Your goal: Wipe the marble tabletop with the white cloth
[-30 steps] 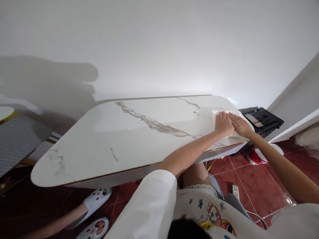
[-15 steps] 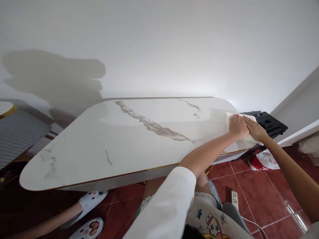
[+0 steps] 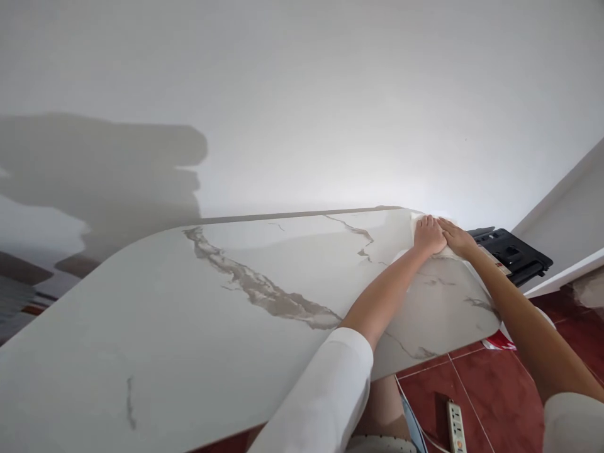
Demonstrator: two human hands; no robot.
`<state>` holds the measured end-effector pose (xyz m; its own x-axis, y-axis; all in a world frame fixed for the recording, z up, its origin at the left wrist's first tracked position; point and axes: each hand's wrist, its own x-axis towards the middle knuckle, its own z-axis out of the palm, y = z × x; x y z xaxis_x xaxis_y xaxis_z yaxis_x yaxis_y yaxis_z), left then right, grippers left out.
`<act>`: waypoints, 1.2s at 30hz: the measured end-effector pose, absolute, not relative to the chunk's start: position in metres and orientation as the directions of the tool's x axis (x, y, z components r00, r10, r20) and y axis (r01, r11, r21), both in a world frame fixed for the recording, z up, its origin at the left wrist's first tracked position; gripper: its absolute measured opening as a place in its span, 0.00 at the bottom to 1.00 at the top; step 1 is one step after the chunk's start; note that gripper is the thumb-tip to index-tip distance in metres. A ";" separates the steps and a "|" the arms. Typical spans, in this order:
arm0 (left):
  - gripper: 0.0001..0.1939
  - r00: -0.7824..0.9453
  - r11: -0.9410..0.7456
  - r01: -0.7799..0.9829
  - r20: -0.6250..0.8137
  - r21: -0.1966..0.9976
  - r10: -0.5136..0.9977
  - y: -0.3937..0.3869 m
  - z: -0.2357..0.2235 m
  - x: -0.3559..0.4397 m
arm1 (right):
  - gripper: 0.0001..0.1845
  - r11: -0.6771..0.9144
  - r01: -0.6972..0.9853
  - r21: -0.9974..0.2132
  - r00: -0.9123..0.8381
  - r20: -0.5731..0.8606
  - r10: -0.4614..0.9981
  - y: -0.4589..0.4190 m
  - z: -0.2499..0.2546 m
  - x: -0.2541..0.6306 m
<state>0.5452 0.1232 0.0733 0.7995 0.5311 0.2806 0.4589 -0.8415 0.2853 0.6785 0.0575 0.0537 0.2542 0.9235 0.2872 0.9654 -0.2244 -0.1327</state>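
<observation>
A white marble-look table [image 3: 198, 327] with grey veins and a thin gold rim fills the middle of the view. At its far right corner both my hands press side by side on a white cloth [image 3: 418, 218] that lies flat on the top. My left hand [image 3: 428, 234] rests palm down with fingers together on the cloth. My right hand [image 3: 455, 236] lies flat beside it, fingers stretched toward the left hand. Most of the cloth is hidden under the hands.
A plain white wall [image 3: 302, 94] stands right behind the table. A black device [image 3: 512, 251] sits beyond the table's right corner. On the red tiled floor [image 3: 495, 390] lie a white power strip [image 3: 455, 426] and a red-and-white bag [image 3: 495, 341].
Both hands have slid the cloth from the table's right front edge to its far right corner. My view has moved closer over the table, so the slippers and legs below dropped out of view.
</observation>
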 end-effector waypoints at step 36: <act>0.19 0.721 -0.719 0.655 0.090 0.232 0.687 0.330 0.085 0.255 | 0.29 0.079 0.980 -0.181 -0.059 0.116 0.992 0.262 0.078 0.391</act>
<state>0.2547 0.3300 0.0853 0.7215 0.6865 0.0902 0.6552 -0.7190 0.2321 0.3912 0.2615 0.0780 -0.0589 0.9916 0.1155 0.9802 0.0794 -0.1812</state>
